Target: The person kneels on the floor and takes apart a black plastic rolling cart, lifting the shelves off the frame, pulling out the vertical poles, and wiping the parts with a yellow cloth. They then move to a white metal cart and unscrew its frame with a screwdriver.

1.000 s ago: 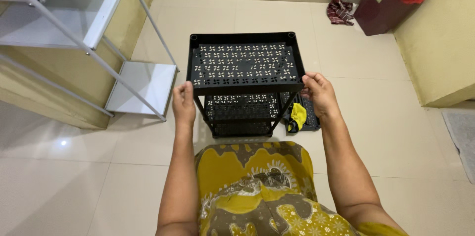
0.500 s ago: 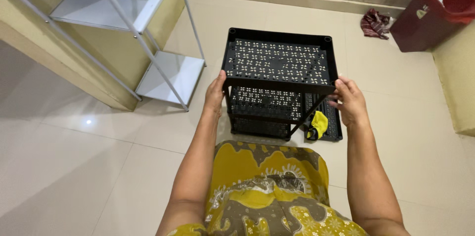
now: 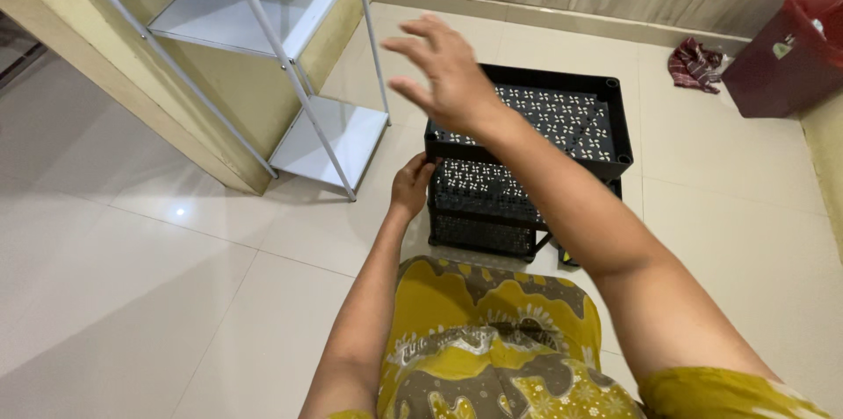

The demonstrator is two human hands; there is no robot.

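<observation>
We are looking down at a black rack (image 3: pixel 562 120) with patterned, perforated shelves, standing on the pale tiled floor (image 3: pixel 158 296) right in front of us. Our left hand (image 3: pixel 411 186) is gripping its near left corner post, fingers closed on it. Our right hand (image 3: pixel 448 76) is hanging in the air above the rack, fingers spread and holding nothing. A white shelf unit (image 3: pixel 272 41) is standing to the left (just beside the rack), and a red bin (image 3: pixel 786 54) is sitting far right.
</observation>
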